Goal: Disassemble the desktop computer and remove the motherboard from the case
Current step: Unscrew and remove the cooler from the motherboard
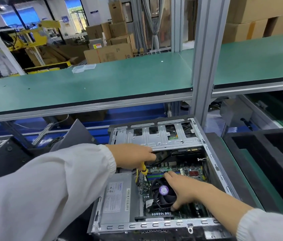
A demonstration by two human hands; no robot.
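Inside the case, motherboard, fan.

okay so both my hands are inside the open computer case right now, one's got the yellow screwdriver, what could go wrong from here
1. The yellow screwdriver in your left hand points down at the motherboard; a slip could gouge it.
2. Your right hand rests on the CPU fan, with fingers reaching toward the memory slots; leaning there may strain parts.
3. The power supply and its cables are still in the case, so lifting the board now could snag.
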